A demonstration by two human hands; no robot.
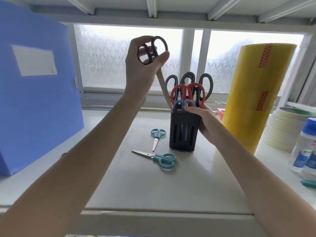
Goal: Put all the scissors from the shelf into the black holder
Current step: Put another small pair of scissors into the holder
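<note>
**Black scissors tipped into the holder, two teal pairs on the shelf**

We see the left hand [143, 65] raised and clamped on the loops of a black-handled pair of scissors with long steel blades [159, 65], blade tip slanting down into the left corner of the black slotted plastic holder [183, 132]. The right hand [203, 120] is wrapped around the holder's right side, thumb on its rim. Inside the holder stand black-handled, red-handled and small blue-handled scissors, handles up. On the white shelf [153, 185], two small teal-handled scissors lie apart from each other: one [157, 137] just left of the holder, the other [158, 159] in front of it. A blue file box [37, 100] stands at the left, a tall yellow tape stack [256, 100] at the right.
</note>
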